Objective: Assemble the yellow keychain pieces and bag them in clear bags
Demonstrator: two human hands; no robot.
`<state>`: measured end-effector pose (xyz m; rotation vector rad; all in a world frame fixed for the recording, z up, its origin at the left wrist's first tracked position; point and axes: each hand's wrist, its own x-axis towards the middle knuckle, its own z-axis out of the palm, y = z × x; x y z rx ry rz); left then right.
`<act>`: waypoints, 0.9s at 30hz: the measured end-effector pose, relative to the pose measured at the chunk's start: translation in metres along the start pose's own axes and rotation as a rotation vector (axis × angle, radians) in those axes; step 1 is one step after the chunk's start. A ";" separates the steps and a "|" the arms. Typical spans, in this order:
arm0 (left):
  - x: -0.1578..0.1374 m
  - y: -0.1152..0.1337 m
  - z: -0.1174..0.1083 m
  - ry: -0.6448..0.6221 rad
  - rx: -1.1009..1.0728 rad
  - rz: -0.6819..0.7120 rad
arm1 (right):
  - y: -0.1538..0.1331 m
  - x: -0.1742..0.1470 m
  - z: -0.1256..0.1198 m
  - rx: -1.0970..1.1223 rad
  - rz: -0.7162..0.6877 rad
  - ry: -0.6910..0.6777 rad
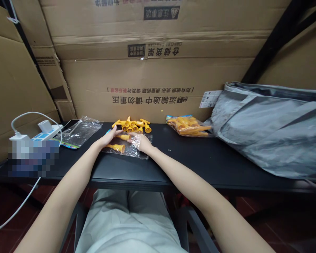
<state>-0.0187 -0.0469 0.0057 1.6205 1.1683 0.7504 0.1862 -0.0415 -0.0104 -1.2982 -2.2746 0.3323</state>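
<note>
A clear plastic bag [133, 151] lies on the table's front part with two yellow flared plastic pieces in it, like toy horns. The nearer yellow horn [118, 148] lies low in the bag; the farther yellow horn [123, 137] is between my hands. My left hand [107, 138] grips the bag's left end, its fingers partly hidden. Film covers the fingers of my right hand [142, 142], which reach into the bag's right end and close at the farther horn's wide end. Just beyond my hands sits a loose pile of yellow horns [133, 124].
A filled bag of yellow horns [188, 126] lies back right, beside a large grey fabric bag [268, 130]. On the left are a flat clear bag [88, 131], a white power strip [51, 131] and cables. Cardboard [152, 73] stands behind the black table [200, 165].
</note>
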 end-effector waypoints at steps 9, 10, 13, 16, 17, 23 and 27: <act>0.011 -0.017 -0.007 0.089 0.166 0.001 | -0.003 -0.003 -0.004 -0.059 -0.040 0.005; 0.012 -0.021 -0.011 0.097 0.185 0.006 | -0.004 -0.003 -0.006 -0.066 -0.049 0.008; 0.014 -0.031 -0.025 0.135 0.236 -0.001 | -0.001 -0.003 -0.014 -0.101 -0.020 0.041; 0.012 -0.038 -0.042 0.194 0.299 -0.041 | 0.010 0.000 -0.024 -0.095 0.078 0.191; 0.012 -0.040 -0.048 0.218 0.321 -0.059 | 0.016 0.002 -0.027 -0.088 0.106 0.251; 0.007 -0.038 -0.061 0.343 0.493 -0.115 | 0.051 0.006 -0.033 -0.164 0.159 0.272; 0.005 -0.035 -0.053 0.336 0.532 -0.107 | 0.059 0.003 -0.024 -0.147 0.183 0.042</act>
